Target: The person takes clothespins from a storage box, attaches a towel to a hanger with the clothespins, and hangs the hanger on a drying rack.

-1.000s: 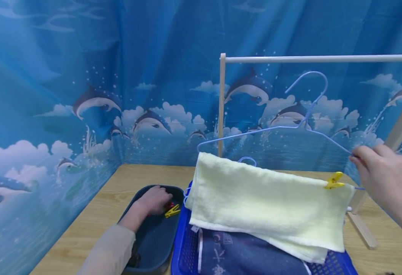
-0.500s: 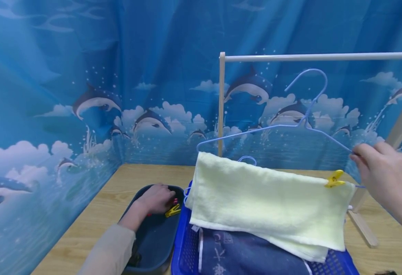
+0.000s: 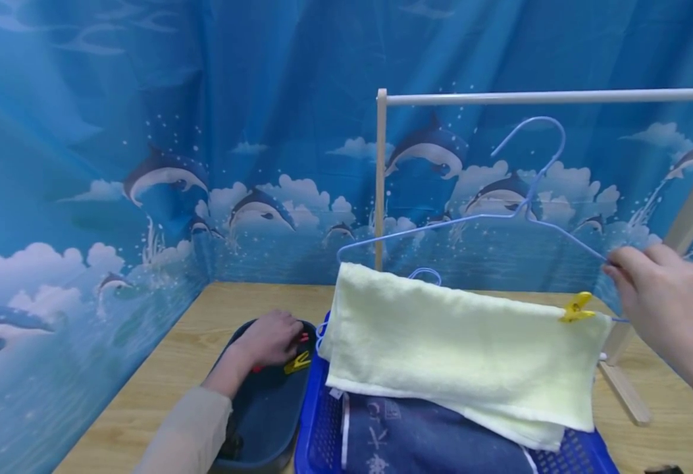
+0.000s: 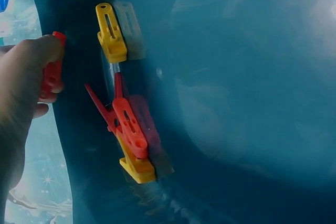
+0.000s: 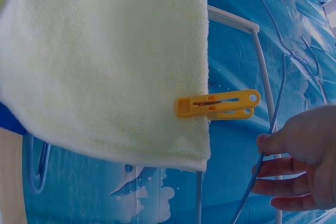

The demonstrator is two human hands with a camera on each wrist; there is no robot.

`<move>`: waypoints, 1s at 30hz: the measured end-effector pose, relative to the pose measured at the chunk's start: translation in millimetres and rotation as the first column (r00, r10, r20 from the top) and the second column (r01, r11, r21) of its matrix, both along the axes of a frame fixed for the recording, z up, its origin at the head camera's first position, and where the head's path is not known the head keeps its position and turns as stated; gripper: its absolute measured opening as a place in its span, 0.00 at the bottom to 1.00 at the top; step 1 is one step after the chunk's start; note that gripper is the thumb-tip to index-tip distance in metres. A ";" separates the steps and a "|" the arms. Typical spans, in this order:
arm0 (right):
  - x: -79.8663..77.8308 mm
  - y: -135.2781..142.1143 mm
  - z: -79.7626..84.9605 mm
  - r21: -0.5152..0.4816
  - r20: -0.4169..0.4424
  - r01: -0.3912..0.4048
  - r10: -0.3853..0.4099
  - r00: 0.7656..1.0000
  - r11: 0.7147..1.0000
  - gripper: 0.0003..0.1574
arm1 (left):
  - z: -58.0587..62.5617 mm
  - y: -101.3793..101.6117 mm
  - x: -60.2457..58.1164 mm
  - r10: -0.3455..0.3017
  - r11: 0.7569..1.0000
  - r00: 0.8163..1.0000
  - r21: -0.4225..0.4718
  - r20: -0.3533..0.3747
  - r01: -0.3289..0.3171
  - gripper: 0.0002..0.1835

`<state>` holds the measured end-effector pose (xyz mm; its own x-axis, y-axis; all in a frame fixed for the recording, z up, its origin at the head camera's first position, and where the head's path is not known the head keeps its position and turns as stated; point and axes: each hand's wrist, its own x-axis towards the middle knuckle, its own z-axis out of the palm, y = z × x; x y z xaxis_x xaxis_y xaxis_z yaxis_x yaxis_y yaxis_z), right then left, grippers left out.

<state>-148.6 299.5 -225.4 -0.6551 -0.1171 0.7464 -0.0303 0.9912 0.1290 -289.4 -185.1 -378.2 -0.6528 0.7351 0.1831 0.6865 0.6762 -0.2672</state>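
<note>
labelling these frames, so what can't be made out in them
Head view: a dark lump in the tray, lost in shadow.
Head view: a blurred scrap at lower right, cut off by the bottom edge.
Head view: the navy cloth, top hidden by the towel, bottom cut off by that edge.
Left wrist view: part of the red peg, covered by the left hand.

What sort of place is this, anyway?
Perhaps a staged laundry corner: a drying rack stands on a wooden table, a pale towel is clipped to a wire hanger, and a dolphin-print curtain forms the backdrop.
</note>
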 end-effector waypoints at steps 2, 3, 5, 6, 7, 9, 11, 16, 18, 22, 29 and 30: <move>0.1 0.0 0.2 -0.003 0.002 0.001 -0.001 1.000 1.000 0.07 | 1.2 -0.4 0.5 -0.017 1.000 0.999 0.017 -0.042 0.018 0.09; 0.2 0.0 0.2 -0.004 0.004 -0.001 0.001 1.000 1.000 0.07 | 1.7 -0.7 0.8 -0.024 0.999 0.998 0.026 -0.058 0.026 0.09; 0.5 0.2 0.4 -0.009 0.016 0.003 -0.003 1.000 1.000 0.07 | 2.2 -1.4 1.3 -0.036 0.998 0.996 0.039 -0.078 0.039 0.09; 0.7 0.5 0.4 -0.008 0.017 0.001 -0.001 1.000 1.000 0.06 | 2.2 -1.7 1.2 -0.037 0.998 0.996 0.045 -0.085 0.041 0.09; 0.8 0.8 0.4 -0.008 0.021 0.002 -0.001 1.000 1.000 0.06 | 2.7 -1.8 1.4 -0.039 0.997 0.995 0.062 -0.087 0.045 0.08; 1.1 1.3 0.2 -0.006 0.028 0.005 -0.004 1.000 1.000 0.06 | 3.3 -2.3 0.7 -0.028 0.995 0.995 0.091 -0.092 0.036 0.07; 1.1 1.7 -0.3 0.000 0.030 0.005 -0.005 1.000 1.000 0.05 | 4.7 -2.4 -0.5 -0.016 0.991 0.995 0.133 -0.095 0.029 0.07; 0.8 2.8 -1.2 0.035 -0.001 -0.010 0.010 1.000 0.999 0.05 | 14.8 -2.8 -1.7 -0.031 0.970 0.990 0.235 -0.135 0.062 0.08; 0.7 2.9 -1.0 0.050 -0.013 -0.015 0.016 1.000 0.999 0.04 | 19.9 -3.5 -1.5 -0.043 0.961 0.986 0.264 -0.160 0.085 0.08; 0.4 1.8 0.1 0.052 -0.013 -0.012 0.013 1.000 0.999 0.04 | 31.1 -4.6 0.1 -0.032 0.951 0.981 0.296 -0.189 0.088 0.09; 1.2 0.6 3.3 0.037 0.032 0.010 -0.012 0.999 0.999 0.05 | 46.9 -4.8 7.1 0.015 0.946 0.989 0.323 -0.148 0.034 0.13; 1.3 0.6 3.5 0.033 0.039 0.014 -0.015 0.999 0.999 0.05 | 49.1 -4.5 8.9 0.023 0.944 0.990 0.328 -0.140 0.025 0.13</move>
<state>-147.3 300.1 -221.9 -0.6856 -0.1311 0.7161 -0.0218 0.9869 0.1598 -280.5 -189.6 -329.1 -0.6027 0.6192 0.5034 0.6590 0.7419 -0.1236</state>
